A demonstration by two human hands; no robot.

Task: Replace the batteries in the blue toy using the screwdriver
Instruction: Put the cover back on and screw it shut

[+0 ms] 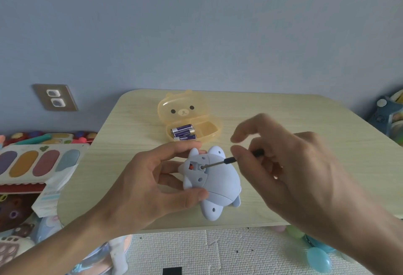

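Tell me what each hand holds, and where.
Left hand grips the blue toy around its underside end. Right hand pinches the screwdriver by its black handle.

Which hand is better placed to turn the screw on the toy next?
The right hand: it holds the thin black-handled screwdriver, tip already in the screw recess of the pale blue plastic toy. The left hand is occupied gripping the toy.

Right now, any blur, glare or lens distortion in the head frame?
Head view: soft, even light, no harsh glare. The right hand is motion-blurred at its raised fingers, while the screwdriver tip and blue toy stay fairly sharp. Wide-angle distortion bends the table edges and stretches the forearms. The batteries in the yellow case remain legible.
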